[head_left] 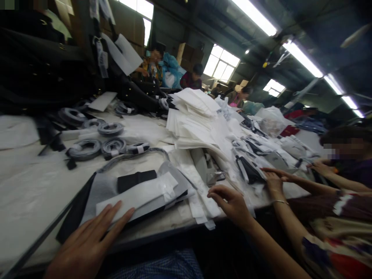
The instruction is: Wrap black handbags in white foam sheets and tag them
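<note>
My left hand (90,236) lies flat, fingers spread, on a white paper strip (136,195). That strip rests across a black bag (74,217), which is partly covered by a translucent grey-white sheet (100,190). A strap (133,155) loops from the bag's top. My right hand (231,205) is raised at the table's front, thumb and fingers curled close together; whether a small piece is between them I cannot make out. Just beyond it stands a grey tape dispenser (203,166), beside hanging white strips (200,201).
A tall stack of white sheets (194,112) stands behind the dispenser. Several wrapped strap coils (85,149) lie at the left, with black bags (37,69) piled behind. On the right, a co-worker's hands (274,180) touch another black bag (250,170). Other people sit farther back.
</note>
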`<state>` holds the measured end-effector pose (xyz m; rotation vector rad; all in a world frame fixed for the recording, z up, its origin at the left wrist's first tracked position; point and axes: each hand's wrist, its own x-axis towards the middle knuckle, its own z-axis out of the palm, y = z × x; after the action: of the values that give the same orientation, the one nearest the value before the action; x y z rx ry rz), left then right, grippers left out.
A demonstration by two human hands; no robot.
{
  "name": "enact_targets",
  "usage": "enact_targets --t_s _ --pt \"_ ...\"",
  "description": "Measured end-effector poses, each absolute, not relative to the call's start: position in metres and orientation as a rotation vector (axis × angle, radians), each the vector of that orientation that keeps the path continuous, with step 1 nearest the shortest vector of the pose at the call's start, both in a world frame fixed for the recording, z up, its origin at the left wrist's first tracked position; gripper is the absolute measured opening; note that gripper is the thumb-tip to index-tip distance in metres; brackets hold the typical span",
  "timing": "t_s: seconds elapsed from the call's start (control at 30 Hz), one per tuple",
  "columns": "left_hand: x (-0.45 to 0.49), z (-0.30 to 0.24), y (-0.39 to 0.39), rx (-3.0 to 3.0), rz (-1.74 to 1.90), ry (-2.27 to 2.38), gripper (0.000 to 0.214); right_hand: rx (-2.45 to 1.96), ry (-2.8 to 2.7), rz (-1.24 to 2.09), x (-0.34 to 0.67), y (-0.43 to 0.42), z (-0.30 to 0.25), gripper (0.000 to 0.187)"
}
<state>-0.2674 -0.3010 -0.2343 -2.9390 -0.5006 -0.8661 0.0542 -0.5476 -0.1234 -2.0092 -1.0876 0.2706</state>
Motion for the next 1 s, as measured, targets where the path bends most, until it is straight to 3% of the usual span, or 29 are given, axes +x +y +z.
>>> enact_targets --t_s 0.27,0.5,0.87,1.0 --pt "-0.261 -0.222 -0.311 -2.877 -0.854 -0.55 0.047 -1.483 -1.958 1.06 -0.013 -0.392 -0.083 0.02" --pt "-0.26 -0.219 -0.319 -2.861 -1.136 -0.743 0.042 -1.319 -2.411 1.235 -0.032 -0.285 -0.111 0.011" --pt "-0.261 -0.222 -0.311 -2.891 -1.274 -0.692 0.043 -1.425 -2.384 1.352 -0.026 -0.273 -0.085 0.007" --pt "-0.261 -0.22 -0.312 -2.904 -1.255 -0.728 0.044 -1.488 -2.207 1.457 -0.021 -0.291 -0.076 0.015"
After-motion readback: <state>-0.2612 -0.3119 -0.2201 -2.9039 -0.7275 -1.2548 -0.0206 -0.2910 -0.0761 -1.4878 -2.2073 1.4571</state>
